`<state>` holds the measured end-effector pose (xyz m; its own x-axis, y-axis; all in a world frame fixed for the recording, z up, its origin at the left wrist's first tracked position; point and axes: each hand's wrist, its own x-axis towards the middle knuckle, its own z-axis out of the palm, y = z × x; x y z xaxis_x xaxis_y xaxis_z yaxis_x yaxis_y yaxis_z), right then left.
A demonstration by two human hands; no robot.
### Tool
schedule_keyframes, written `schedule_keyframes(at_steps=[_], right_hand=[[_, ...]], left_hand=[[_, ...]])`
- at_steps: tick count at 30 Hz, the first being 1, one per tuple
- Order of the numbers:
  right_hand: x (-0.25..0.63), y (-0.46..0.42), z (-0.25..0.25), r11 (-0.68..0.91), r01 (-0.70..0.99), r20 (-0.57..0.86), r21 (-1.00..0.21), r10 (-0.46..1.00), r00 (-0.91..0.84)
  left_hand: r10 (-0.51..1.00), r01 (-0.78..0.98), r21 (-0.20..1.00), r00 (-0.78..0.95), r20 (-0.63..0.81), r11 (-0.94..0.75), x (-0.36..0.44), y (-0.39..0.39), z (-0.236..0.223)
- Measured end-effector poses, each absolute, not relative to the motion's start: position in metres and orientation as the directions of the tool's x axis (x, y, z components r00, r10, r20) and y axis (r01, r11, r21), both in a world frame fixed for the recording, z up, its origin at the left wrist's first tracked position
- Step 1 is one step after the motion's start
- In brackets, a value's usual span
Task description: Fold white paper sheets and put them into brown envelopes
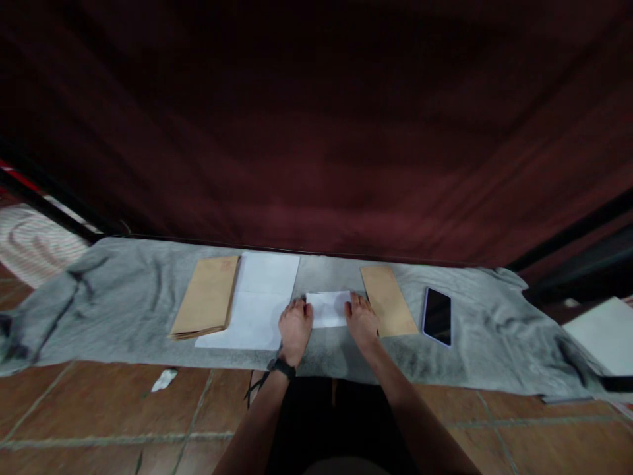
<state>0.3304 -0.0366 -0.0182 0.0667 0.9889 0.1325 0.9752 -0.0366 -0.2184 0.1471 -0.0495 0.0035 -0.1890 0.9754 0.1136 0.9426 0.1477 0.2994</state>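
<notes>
A small folded white paper [327,309] lies on a grey cloth [123,297] straight ahead of me. My left hand [295,328] rests on the paper's left edge with its fingers curled down on it. My right hand [361,320] presses the right edge, fingers lying flat on the paper. A black band circles my left wrist.
A stack of white sheets [260,300] and a pile of brown envelopes [208,297] lie to the left. A single brown envelope [388,300] and a black phone [437,316] lie to the right. A dark red curtain hangs behind. Tiled floor and a paper scrap [164,379] lie in front.
</notes>
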Motion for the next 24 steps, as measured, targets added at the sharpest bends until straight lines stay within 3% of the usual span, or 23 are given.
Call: schedule_keyframes(at_steps=[7, 12, 18, 24], right_hand=[[0.328, -0.036, -0.020, 0.017, 0.981, 0.205, -0.194, 0.978, 0.023], [0.318, -0.048, -0.028, 0.270, 0.937, 0.295, -0.220, 0.934, -0.199], [0.310, -0.061, -0.044, 0.306, 0.928, 0.241, -0.214, 0.937, -0.253], [0.312, -0.062, -0.046, 0.291, 0.936, 0.189, -0.197, 0.948, -0.255]], left_hand=[[0.978, 0.963, 0.231, -0.171, 0.123, 0.140, 0.150, -0.047, 0.001], [0.980, 0.972, 0.200, -0.151, 0.131, 0.123, 0.151, -0.047, -0.001], [0.973, 0.975, 0.184, -0.154, 0.171, 0.122, 0.151, -0.044, -0.001], [0.946, 0.963, 0.214, 0.092, 0.311, -0.165, 0.180, -0.061, -0.014]])
